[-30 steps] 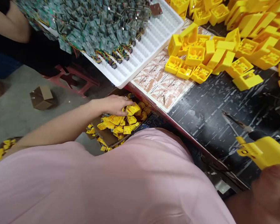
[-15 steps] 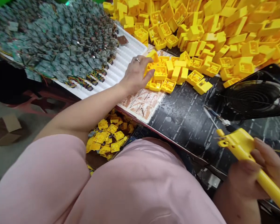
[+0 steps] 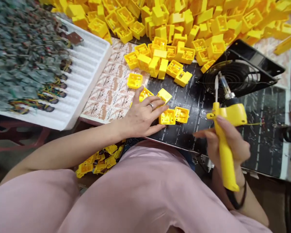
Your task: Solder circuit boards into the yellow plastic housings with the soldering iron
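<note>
My left hand (image 3: pixel 145 118) lies over several small yellow housings near the table's front edge, its fingers spread and touching them. An open yellow housing (image 3: pixel 168 117) is by its fingertips, with another housing (image 3: pixel 181 115) touching it on the right. One more yellow housing (image 3: pixel 134 81) sits just beyond my index finger. My right hand (image 3: pixel 226 142) is wrapped round the handle of a yellow soldering gun (image 3: pixel 224 158), which is raised over the black tabletop with its metal tip pointing away from me. The index finger of that hand sticks out to the left.
A white foam tray (image 3: pixel 87 71) holding many green circuit boards with wires fills the left. Yellow housings (image 3: pixel 160 16) are heaped along the back. A black fan (image 3: pixel 242 68) stands at the right. Below the table edge are more yellow parts (image 3: pixel 104 161).
My left hand has come nearer the front edge, and some housings now lie apart from the heap under it. My right hand has moved left and turned the soldering gun more upright. The view has shifted right.
</note>
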`<action>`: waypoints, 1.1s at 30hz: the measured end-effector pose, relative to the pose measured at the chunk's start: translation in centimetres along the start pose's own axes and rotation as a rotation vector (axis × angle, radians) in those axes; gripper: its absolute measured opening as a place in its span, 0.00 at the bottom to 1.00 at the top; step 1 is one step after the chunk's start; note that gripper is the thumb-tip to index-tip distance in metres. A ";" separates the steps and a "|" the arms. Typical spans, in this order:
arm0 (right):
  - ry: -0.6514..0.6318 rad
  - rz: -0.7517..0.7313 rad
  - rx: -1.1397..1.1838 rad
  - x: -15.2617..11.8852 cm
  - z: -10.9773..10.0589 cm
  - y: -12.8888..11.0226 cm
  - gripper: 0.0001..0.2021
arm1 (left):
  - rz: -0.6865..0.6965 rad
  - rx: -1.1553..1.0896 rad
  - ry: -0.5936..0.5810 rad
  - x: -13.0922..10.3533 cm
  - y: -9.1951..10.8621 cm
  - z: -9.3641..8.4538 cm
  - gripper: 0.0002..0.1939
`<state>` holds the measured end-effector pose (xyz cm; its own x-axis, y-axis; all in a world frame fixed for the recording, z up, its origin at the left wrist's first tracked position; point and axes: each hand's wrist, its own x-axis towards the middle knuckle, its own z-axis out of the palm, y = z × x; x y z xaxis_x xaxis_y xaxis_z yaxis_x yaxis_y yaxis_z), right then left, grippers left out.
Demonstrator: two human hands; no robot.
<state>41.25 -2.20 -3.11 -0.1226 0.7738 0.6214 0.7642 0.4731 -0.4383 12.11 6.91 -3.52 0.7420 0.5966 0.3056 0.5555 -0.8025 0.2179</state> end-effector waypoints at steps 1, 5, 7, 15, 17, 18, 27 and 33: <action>-0.034 -0.032 -0.016 0.4 0.1 -0.1 0.22 | 0.016 -0.014 0.020 0.0 0.1 -0.4 0.26; -0.143 -0.074 0.000 1.6 0.8 0.1 0.14 | -0.078 0.028 0.136 -1.4 -1.5 -3.6 0.33; -0.178 -0.072 -0.003 1.7 1.1 0.4 0.17 | -0.248 0.120 0.185 -3.1 -3.1 -5.3 0.36; -0.262 -0.123 -0.046 2.3 2.6 1.1 0.17 | -0.369 0.313 -0.081 -7.4 -3.9 -5.1 0.29; -0.265 -0.148 -0.054 2.3 2.9 1.3 0.16 | -0.297 0.320 -0.037 -6.8 -3.0 -4.9 0.27; -0.268 -0.159 -0.065 2.3 3.0 1.4 0.17 | -0.259 0.291 -0.026 -6.4 -2.7 -4.8 0.26; -0.149 -0.170 -0.239 3.1 6.1 -2.2 0.23 | -0.144 0.187 -0.022 -3.7 -0.5 -2.2 0.30; -0.262 -0.319 -0.146 4.1 6.6 -1.6 0.10 | -0.038 0.180 -0.117 -2.3 -0.3 -2.7 0.24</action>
<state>35.35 3.03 -4.20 -0.5092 0.6880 0.5171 0.7411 0.6560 -0.1431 9.23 5.73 -1.78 0.7517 0.6318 0.1888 0.6344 -0.7711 0.0546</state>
